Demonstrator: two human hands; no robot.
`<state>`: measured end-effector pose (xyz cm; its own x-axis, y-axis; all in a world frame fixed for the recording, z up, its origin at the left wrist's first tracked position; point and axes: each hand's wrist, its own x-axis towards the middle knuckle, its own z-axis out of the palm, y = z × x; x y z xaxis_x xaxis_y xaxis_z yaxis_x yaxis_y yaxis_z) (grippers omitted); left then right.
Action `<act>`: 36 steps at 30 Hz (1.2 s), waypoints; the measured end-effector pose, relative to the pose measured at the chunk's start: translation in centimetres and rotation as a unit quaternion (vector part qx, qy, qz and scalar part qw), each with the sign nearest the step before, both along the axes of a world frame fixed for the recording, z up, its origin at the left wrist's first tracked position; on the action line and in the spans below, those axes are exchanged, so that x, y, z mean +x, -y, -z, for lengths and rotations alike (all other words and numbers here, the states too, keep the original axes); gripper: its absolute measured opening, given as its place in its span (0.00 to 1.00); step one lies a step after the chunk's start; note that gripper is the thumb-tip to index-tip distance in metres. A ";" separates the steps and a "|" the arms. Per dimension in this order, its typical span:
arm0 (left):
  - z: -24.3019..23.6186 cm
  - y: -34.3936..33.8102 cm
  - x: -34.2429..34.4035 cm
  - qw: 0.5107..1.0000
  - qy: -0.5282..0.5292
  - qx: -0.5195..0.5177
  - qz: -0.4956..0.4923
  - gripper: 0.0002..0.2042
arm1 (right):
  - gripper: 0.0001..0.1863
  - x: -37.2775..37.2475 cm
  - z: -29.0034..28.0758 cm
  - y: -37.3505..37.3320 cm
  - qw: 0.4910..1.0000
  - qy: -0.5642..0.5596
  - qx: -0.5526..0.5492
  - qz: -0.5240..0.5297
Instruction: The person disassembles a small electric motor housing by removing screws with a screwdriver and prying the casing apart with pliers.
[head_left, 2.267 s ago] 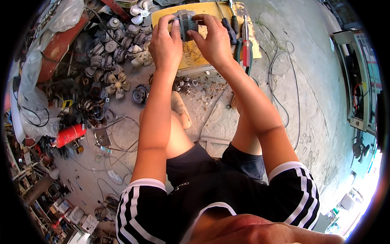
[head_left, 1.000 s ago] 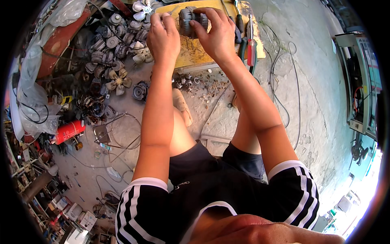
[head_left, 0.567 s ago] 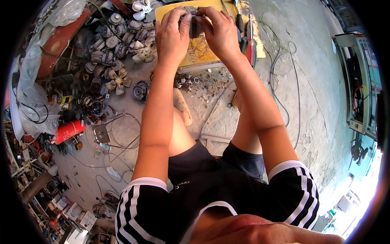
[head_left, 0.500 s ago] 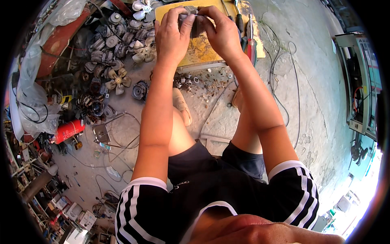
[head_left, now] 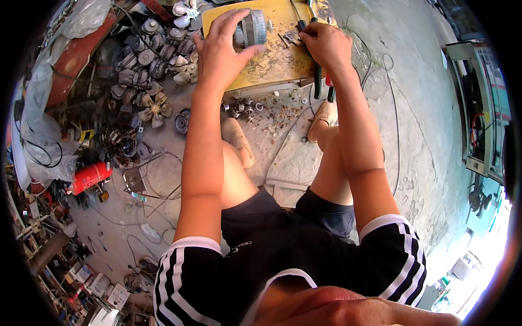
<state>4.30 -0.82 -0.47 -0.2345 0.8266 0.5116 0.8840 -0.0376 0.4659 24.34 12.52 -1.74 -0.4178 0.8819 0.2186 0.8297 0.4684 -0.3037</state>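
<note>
My left hand (head_left: 223, 57) has fingers spread beside a grey cylindrical motor (head_left: 253, 30) on the worn yellow board (head_left: 253, 70), thumb stretched along the motor's near side; whether it touches is unclear. My right hand (head_left: 331, 46) is closed over the tools at the board's right, thumb and finger curled; what it grips is hidden. Small bolts or pins (head_left: 284, 41) lie between motor and hand. Dark-handled pliers or cutters (head_left: 317, 81) hang past the near edge, and a red-handled tool (head_left: 328, 80) is partly hidden under my right hand.
A heap of old motors (head_left: 144, 57) with pale fan blades (head_left: 155, 108) lies left of the board, a red cylinder (head_left: 91, 177) farther down. Small parts (head_left: 244, 108) litter the floor below the board. Cables (head_left: 397, 136) and a metal-framed cabinet (head_left: 483, 108) are at right.
My right hand has left the motor and moved right onto the tools. My left hand has spread its fingers, uncovering the motor. Small bolts now show on the board.
</note>
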 end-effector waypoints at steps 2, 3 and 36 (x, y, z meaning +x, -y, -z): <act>0.1 0.3 0.3 0.999 -0.036 -0.025 -0.013 0.41 | 0.14 -0.6 -0.5 0.5 1.000 0.004 -0.001 -0.005; 0.3 0.2 0.4 0.999 -0.044 -0.022 -0.021 0.43 | 0.16 -0.6 -0.7 0.6 1.000 0.005 -0.002 -0.006; 1.6 -4.2 -3.1 0.990 0.128 -0.053 -0.009 0.43 | 0.24 5.7 -3.0 -1.1 0.920 -0.301 -0.249 0.046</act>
<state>1.17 3.36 -2.09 -0.3610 0.8669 0.3437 0.7367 0.0392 0.6751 30.02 13.62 1.25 -0.2729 0.9605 -0.0545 0.4706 0.0838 -0.8784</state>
